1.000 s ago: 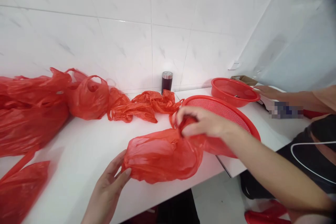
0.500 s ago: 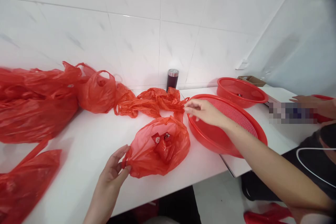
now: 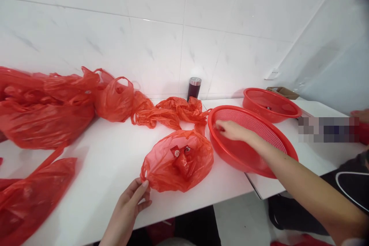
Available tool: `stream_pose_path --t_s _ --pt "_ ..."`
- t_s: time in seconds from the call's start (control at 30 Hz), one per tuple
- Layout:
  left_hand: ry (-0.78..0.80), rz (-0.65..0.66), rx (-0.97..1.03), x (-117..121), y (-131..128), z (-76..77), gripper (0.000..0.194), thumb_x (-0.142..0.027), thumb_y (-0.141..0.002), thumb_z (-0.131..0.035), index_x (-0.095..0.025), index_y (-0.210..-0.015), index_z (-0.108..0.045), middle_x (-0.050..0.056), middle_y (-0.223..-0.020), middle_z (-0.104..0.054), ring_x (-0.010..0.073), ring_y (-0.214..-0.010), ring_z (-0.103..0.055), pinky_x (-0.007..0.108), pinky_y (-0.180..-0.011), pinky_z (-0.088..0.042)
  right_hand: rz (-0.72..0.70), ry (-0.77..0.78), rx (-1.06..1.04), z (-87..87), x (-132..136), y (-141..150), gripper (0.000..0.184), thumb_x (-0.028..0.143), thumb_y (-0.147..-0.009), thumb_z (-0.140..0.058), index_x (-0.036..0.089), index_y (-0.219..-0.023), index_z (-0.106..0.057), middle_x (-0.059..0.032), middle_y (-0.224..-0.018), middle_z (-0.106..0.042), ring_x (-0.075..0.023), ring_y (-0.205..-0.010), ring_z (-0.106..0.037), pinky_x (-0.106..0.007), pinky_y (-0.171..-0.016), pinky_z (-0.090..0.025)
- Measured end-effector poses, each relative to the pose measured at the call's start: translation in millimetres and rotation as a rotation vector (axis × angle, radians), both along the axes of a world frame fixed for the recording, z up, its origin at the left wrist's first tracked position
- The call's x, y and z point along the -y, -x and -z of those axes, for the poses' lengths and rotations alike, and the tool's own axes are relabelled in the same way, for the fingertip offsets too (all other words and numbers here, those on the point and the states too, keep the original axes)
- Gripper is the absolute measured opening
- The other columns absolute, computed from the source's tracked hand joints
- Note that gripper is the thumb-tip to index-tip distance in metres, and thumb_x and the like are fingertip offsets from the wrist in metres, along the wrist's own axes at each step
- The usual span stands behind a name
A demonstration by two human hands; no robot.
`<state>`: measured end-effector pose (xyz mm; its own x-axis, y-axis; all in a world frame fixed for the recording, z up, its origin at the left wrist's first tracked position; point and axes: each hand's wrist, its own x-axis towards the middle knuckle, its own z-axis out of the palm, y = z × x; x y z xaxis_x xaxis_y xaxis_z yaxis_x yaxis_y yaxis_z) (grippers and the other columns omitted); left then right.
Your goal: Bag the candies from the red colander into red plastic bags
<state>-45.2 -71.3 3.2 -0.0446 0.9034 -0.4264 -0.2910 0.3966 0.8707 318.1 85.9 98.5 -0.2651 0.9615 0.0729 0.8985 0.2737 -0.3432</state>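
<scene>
The left hand (image 3: pixel 131 205) lies on the white surface (image 3: pixel 109 161) with its fingers (image 3: pixel 143 185) loosely spread, the tips touching the near left edge of a thin red plastic bag (image 3: pixel 178 161) without clearly pinching it. The right hand (image 3: pixel 232 130) reaches over the rim into the large red mesh basket (image 3: pixel 259 150), its fingers slightly curled against the inner wall; whether they hold anything small I cannot tell. The bag sits between the two hands, slumped and open at the top, just beside the basket, with a few small red wrapped items (image 3: pixel 180 153) showing through the film. The risk nearest the fingers, as I judge it, is that so light a touch gives no real hold: a tug on the slippery film could slide the whole bag toward the near edge, or the mouth could sag shut and let the small items spill out. The basket overhangs the front edge of its surface, so a press on the near rim might tip it off. Farther out, crumpled bags (image 3: pixel 170 111) lie by a dark cylindrical cup (image 3: pixel 194 88) at the tiled wall, and a sweep of the arm could knock it over. A heap of full red bags (image 3: pixel 46 115) fills the left side, a second basket (image 3: pixel 271 104) stands behind, and another person's hand (image 3: pixel 360 115) shows at the far right, well apart.
</scene>
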Motion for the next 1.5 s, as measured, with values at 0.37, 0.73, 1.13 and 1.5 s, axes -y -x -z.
stream_pose_path --t_s 0.37,0.73,1.13,1.5 --pt "-0.204 -0.072 0.095 -6.3 1.5 -41.8 0.019 -0.037 -0.074 -0.076 -0.021 -0.08 -0.07 0.001 -0.091 -0.065 0.0169 -0.089 -0.059 0.025 -0.075 -0.056 -0.361 -0.312 0.133 -18.7 66.3 107.3 0.036 0.021 -0.082 -0.064 0.03 -0.116 -0.058 -0.009 -0.13 -0.056 -0.0349 -0.117 -0.052 -0.051 -0.095 -0.044" --pt "-0.545 -0.232 0.222 -21.0 25.8 -129.3 0.041 -0.029 -0.083 -0.067 -0.036 -0.123 -0.062 -0.001 -0.121 -0.065 0.0156 -0.092 -0.062 0.026 -0.076 -0.06 -0.146 -0.084 -0.249 -99.4 43.2 81.4 0.031 0.019 -0.084 -0.052 0.029 -0.112 -0.059 0.0001 -0.096 -0.066 -0.0139 -0.072 -0.064 -0.026 -0.063 -0.05" --pt "-0.797 -0.162 0.021 -46.3 51.6 -166.8 0.012 -0.027 -0.082 -0.068 -0.024 -0.089 -0.077 0.0 -0.092 -0.071 0.0125 -0.077 -0.059 0.021 -0.069 -0.054 -0.312 0.044 -0.572 -146.5 33.3 88.3 0.019 0.023 -0.08 -0.067 0.021 -0.099 -0.065 -0.0006 -0.075 -0.064 -0.0106 -0.056 -0.06 -0.023 -0.05 -0.048" --pt "-0.807 0.286 0.018 -83.9 26.6 -194.7 0.042 -0.035 -0.086 -0.064 -0.032 -0.126 -0.054 0.003 -0.102 -0.065 0.0198 -0.092 -0.062 0.034 -0.081 -0.052 -0.396 -0.211 -0.744 -169.6 44.7 121.7 0.013 0.019 -0.079 -0.069 0.018 -0.092 -0.065 0.0028 -0.074 -0.06 -0.0079 -0.061 -0.056 -0.021 -0.053 -0.043"
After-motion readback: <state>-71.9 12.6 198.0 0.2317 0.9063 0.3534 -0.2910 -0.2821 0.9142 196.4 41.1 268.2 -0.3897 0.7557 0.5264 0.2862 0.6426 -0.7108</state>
